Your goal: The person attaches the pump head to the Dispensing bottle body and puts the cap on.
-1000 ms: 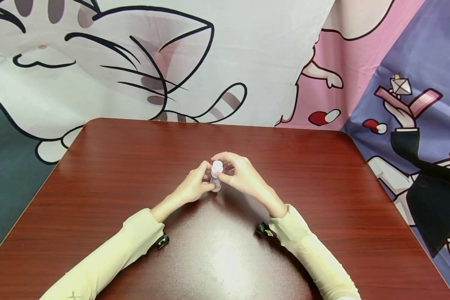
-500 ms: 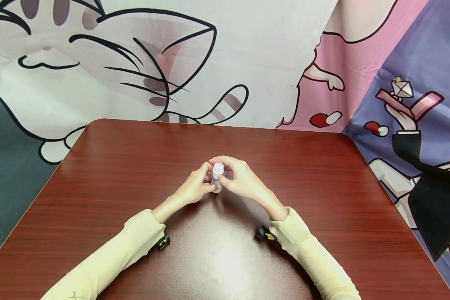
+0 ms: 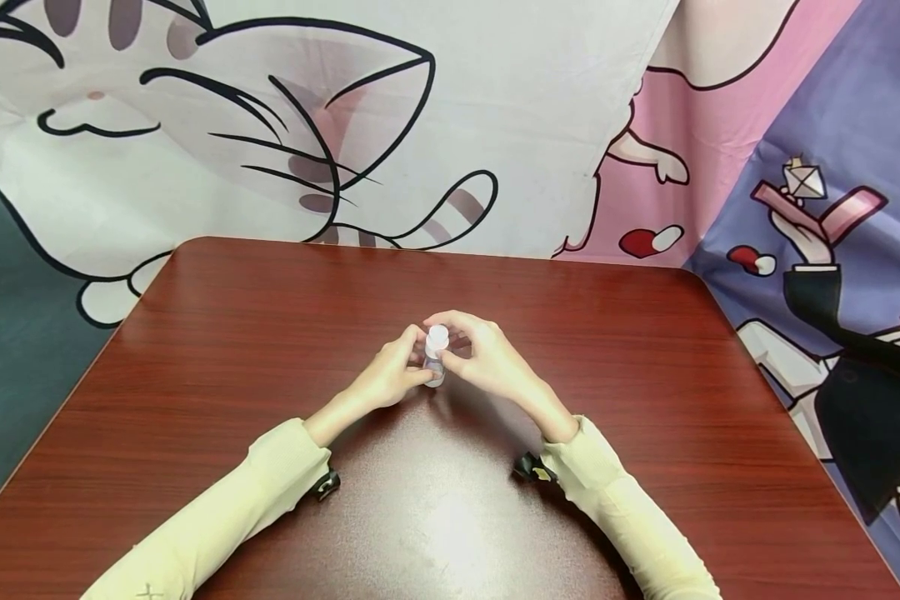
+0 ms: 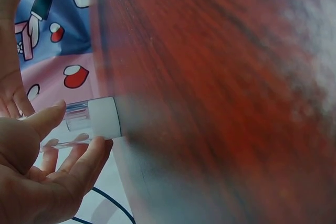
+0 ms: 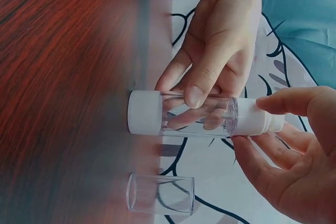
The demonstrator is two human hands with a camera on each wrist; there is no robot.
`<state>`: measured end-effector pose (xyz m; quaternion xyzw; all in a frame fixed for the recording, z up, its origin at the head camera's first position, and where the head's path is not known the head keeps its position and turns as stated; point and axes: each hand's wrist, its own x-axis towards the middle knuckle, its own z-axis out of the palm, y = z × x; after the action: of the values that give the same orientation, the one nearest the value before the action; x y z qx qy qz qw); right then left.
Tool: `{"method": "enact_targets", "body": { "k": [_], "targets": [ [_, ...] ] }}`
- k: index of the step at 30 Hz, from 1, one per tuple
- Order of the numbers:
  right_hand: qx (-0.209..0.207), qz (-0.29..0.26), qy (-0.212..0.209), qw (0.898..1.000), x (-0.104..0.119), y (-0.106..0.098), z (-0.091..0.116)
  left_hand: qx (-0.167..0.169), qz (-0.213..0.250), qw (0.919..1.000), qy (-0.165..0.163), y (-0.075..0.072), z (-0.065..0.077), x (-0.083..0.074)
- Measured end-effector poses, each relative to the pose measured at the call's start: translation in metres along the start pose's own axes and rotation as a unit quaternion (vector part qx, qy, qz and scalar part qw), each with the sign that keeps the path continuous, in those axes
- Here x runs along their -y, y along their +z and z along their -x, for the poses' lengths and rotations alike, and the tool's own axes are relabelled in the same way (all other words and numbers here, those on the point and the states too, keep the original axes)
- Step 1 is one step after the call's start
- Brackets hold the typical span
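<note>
A small clear pump bottle [image 3: 437,337] stands upright near the middle of the table, with a white base [image 5: 145,113] and a white pump top [image 5: 250,117]. Around its clear body, my left hand [image 3: 385,372] holds it between thumb and fingers. My right hand [image 3: 487,357] pinches the white top, thumb on one side and fingers on the other. In the left wrist view the white base [image 4: 105,117] shows below the left thumb, while the pump top is hidden. Beside the bottle, a clear cap [image 5: 161,194] stands on the table in the right wrist view.
The dark red wooden table [image 3: 270,308] has rounded far corners. Behind it hangs a printed cloth [image 3: 532,108] with a cartoon cat. Each wrist carries a small black device, the left one [image 3: 326,484] and the right one [image 3: 532,468].
My right fingers have shifted slightly around the white top. My left hand keeps its hold, and the bottle stays in place. The head view has moved a little.
</note>
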<state>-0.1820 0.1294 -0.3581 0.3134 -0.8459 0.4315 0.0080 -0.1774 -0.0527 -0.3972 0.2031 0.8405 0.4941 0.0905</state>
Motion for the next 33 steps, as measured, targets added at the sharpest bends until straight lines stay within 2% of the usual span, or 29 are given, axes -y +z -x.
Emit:
{"method": "enact_targets", "body": {
  "k": [6,15,20,25,33],
  "targets": [
    [-0.009,-0.004,0.016,1.000,-0.0010,0.0002,-0.0013,0.002,0.004,0.9999,-0.012,0.0007,-0.0007,0.0000],
    [-0.020,-0.006,0.026,0.999,-0.0023,0.0042,-0.0023,0.002,0.011,0.9999,-0.004,0.0005,-0.0002,-0.0002],
    [-0.013,-0.006,-0.002,1.000,-0.0003,0.0050,-0.0020,0.000,0.000,1.0000,-0.009,0.0003,0.0003,-0.0004],
    [-0.013,0.024,-0.036,0.999,0.0016,0.0037,-0.0013,-0.002,-0.001,1.0000,-0.001,0.0002,0.0001,-0.0002],
    [-0.004,0.007,-0.034,0.999,0.0004,0.0024,-0.0011,-0.004,-0.008,1.0000,0.000,0.0000,0.0001,0.0007]
  ]
}}
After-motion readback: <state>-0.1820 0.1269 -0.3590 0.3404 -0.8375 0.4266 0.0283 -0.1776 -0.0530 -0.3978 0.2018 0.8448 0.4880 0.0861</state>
